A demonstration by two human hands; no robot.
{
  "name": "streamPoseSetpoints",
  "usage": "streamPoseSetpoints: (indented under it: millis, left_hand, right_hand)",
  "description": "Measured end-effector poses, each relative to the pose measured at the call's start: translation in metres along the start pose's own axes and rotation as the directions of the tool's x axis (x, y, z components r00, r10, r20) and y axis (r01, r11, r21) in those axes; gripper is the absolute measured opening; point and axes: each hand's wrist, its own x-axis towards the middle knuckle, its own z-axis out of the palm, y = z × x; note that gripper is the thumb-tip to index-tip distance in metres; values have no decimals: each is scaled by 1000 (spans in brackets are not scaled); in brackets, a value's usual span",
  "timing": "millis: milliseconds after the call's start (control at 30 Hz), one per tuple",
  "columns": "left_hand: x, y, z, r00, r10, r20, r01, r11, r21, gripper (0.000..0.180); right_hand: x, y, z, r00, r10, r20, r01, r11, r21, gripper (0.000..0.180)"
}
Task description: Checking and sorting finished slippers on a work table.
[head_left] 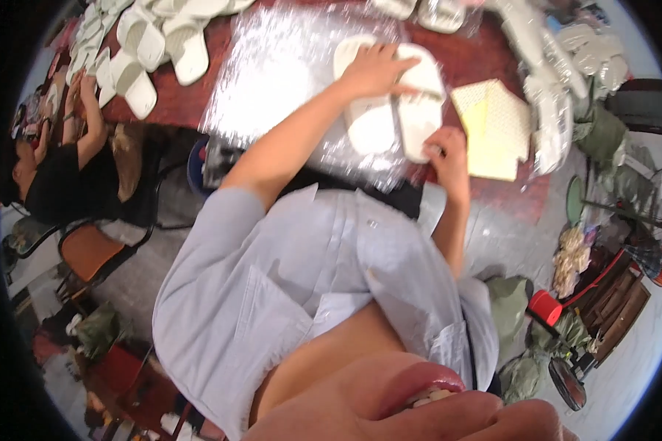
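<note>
A pair of white slippers lies side by side on clear plastic bags, the left slipper (370, 125) close against the right slipper (419, 117). My left hand (375, 72) rests across their straps, its fingers spread, thumb and forefinger reaching onto the right slipper. At the heel of that slipper, my right hand (449, 151) is closed, with curled fingers at the edge. The stack of clear plastic bags (272, 81) spreads left of and beneath the pair. Just right of the slippers lie pale yellow sheets (493, 128), patterned on top.
The red table (191, 103) carries many loose white slippers (136, 88) at the far left. Plastic-wrapped slippers (552, 117) pile along its right side. A co-worker (66, 176) in black sits at the left, beside an orange-seated chair (88, 250). Green sacks (599, 136) stand at right.
</note>
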Motion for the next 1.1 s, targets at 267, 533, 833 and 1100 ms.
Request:
streamPoseSetpoints:
  millis: [267, 533, 833, 1100]
  left_hand:
    - [-3, 4, -9, 1000, -11, -27, 7, 990, -141, 75]
    - [1, -3, -22, 996, -44, 79, 71, 922, -380, 76]
    - [2, -11, -11, 998, -59, -39, 32, 876, -482, 69]
    - [0, -8, -13, 996, -78, -49, 41, 854, -519, 67]
  right_hand:
    - [3, -18, -19, 998, 34, 60, -40, 993, 110, 34]
    - [65, -55, 22, 989, -146, 20, 141, 978, 155, 22]
    - [79, -72, 83, 985, -171, 25, 172, 985, -26, 23]
    - [72, -66, 93, 978, -200, -57, 199, 980, -28, 18]
